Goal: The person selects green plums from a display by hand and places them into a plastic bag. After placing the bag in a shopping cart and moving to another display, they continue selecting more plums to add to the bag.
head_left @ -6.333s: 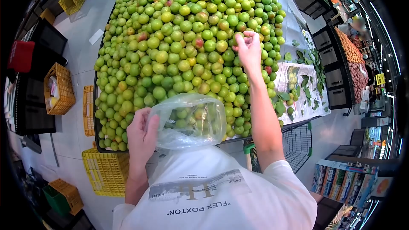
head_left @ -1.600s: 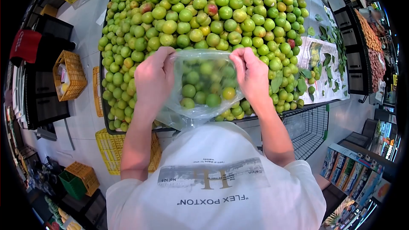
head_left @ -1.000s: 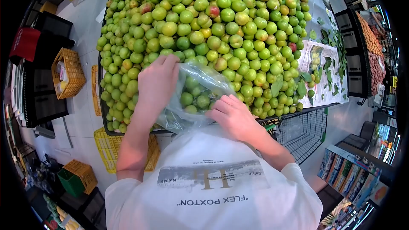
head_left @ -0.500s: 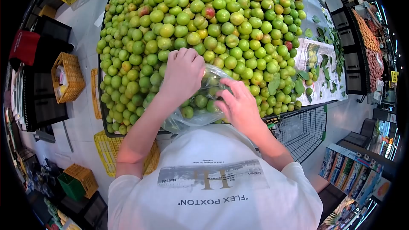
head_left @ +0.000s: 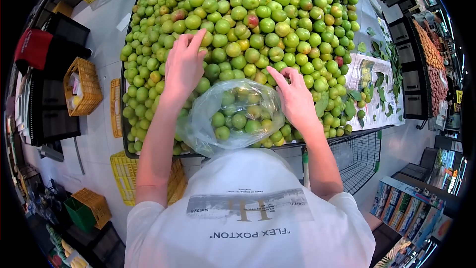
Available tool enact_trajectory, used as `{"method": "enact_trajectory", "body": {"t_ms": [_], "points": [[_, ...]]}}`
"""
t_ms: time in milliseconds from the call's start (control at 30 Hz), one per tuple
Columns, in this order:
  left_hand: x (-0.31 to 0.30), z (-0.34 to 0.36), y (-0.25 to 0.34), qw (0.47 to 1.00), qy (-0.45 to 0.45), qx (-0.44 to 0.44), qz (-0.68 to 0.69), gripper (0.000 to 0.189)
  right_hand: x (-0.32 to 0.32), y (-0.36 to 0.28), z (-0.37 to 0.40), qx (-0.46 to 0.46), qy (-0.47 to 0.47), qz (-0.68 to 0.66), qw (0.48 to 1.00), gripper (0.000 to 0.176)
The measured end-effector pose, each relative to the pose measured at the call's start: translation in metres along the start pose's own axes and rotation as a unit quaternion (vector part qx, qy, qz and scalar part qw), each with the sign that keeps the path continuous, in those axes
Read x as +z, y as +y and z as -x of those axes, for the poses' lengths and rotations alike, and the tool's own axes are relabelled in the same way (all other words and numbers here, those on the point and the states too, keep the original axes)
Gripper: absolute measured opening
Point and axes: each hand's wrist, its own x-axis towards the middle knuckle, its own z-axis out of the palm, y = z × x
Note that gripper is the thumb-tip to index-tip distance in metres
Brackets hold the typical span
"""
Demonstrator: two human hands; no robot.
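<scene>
Head view: clear plastic bag (head_left: 194, 121) lies between the two forearms, below both hands, mouth spread; green fruit shows within its outline. Left hand (head_left: 184, 67), up and left of the bag, has its fingers on the heap of green fruit (head_left: 258, 41); cannot tell if one is gripped. Right hand (head_left: 296, 97), just beside the bag's right edge: fingers parted, loosely curled, no fruit seen in them. Wire cart (head_left: 353, 158) below and right of right hand.
</scene>
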Motion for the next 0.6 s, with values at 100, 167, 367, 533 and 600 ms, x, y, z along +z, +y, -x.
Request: {"method": "enact_trajectory", "body": {"t_ms": [100, 167, 367, 533, 600], "points": [[0.011, -0.006, -0.002, 1.0, -0.014, 0.007, 0.008, 0.054, 0.005, -0.004, -0.002, -0.044, 0.011, 0.107, 0.993, 0.062], [0.018, -0.006, -0.001, 1.0, 0.0, 0.007, -0.009, 0.053, 0.006, -0.002, -0.004, -0.047, 0.01, 0.098, 0.994, 0.061], [0.031, -0.009, 0.009, 0.997, 0.014, -0.004, -0.075, 0.048, -0.004, 0.009, -0.004, 0.008, 0.054, -0.13, 0.99, 0.054], [0.031, -0.006, 0.004, 0.999, 0.022, 0.007, -0.027, 0.044, -0.016, 0.016, 0.003, 0.179, 0.091, -0.747, 0.634, 0.05], [0.029, -0.003, 0.003, 1.0, 0.019, 0.022, -0.005, 0.045, -0.018, 0.015, 0.004, 0.169, 0.061, -0.836, 0.519, 0.048]]}}
